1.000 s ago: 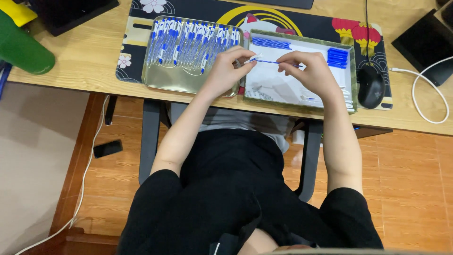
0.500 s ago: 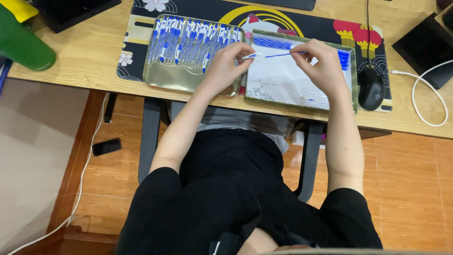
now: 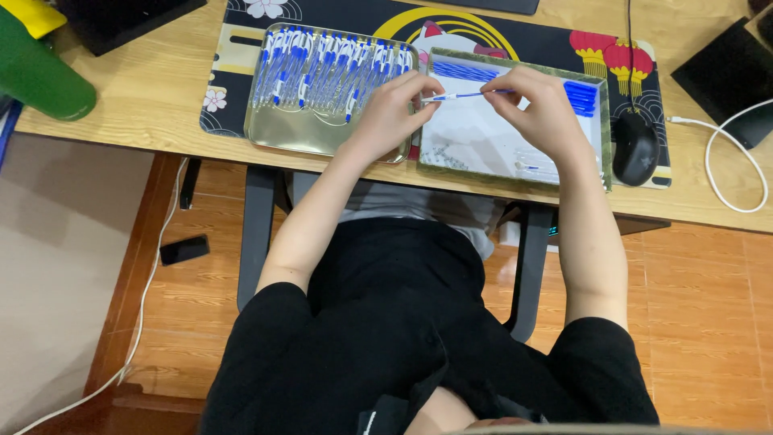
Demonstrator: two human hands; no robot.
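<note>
Floor: glossy orange-brown wood planks below the bench, a small flat black slab (image 3: 183, 249) lying on them at left.
Bench (image 3: 145, 97): pale wood-grain top with a straight front edge, on dark metal legs.
Desk mat (image 3: 555, 36): flat black cloth printed with a yellow arc, white blossoms and red lanterns; both trays sit on it.
Green cylinder (image 3: 40, 76): smooth, matte, lying tilted at the bench's left end.
Metal tray (image 3: 290, 133): shiny gold-toned rectangle with rounded corners, its upper part packed with slim clear pens with blue caps (image 3: 330, 68) in rows.
Box tray (image 3: 515, 173): rectangular, green-rimmed, white inside, just right of the metal tray; blue refill bundles (image 3: 581, 95) lie along its top and right side, a scatter of tiny grey bits at bottom left.
Mouse (image 3: 635, 147): rounded black shell, just right of the box tray; a white cable (image 3: 725, 153) loops beyond it.
Left hand (image 3: 392, 113): over the seam between the trays, grip pinched shut on the pale end of the refill.
Right hand (image 3: 543, 113): over the box tray, fingertips closed on the refill's other end.
Refill (image 3: 467, 95): thin straight blue rod, held level between both hands above the box tray's upper left.
</note>
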